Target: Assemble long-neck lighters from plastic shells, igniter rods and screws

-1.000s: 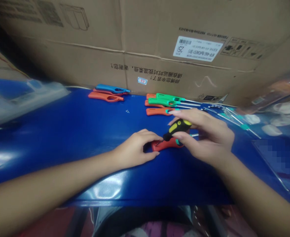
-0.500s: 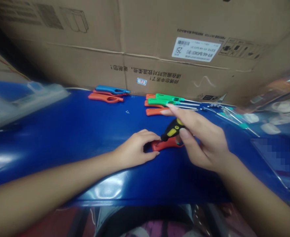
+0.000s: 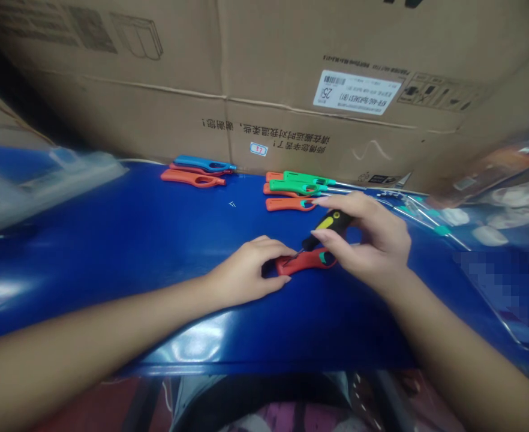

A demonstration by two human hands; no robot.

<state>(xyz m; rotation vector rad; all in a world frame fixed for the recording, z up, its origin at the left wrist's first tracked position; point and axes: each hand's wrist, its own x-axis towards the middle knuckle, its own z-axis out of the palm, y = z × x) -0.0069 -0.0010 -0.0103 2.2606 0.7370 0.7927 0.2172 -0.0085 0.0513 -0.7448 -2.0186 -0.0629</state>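
A red lighter-shaped handle [image 3: 301, 261] lies on the blue table [image 3: 125, 240]. My left hand [image 3: 246, 270] is curled over its left end and pins it down. My right hand [image 3: 367, 240] is closed round a small black and yellow screwdriver [image 3: 325, 228]. The screwdriver slants down to the left and its tip rests on the red handle near my left fingertips.
A row of orange and green handles [image 3: 294, 189] lies behind my hands. A blue and an orange handle [image 3: 197, 170] lie further left. Thin metal rods with teal ends [image 3: 421, 216] sit to the right. A big cardboard box [image 3: 264, 84] stands along the back. Clear plastic bags [image 3: 44, 180] lie at the left.
My right hand has turned on the screwdriver: its fingers spread half a second ago and have closed on the handle again. The left hand and the red handle have stayed put.
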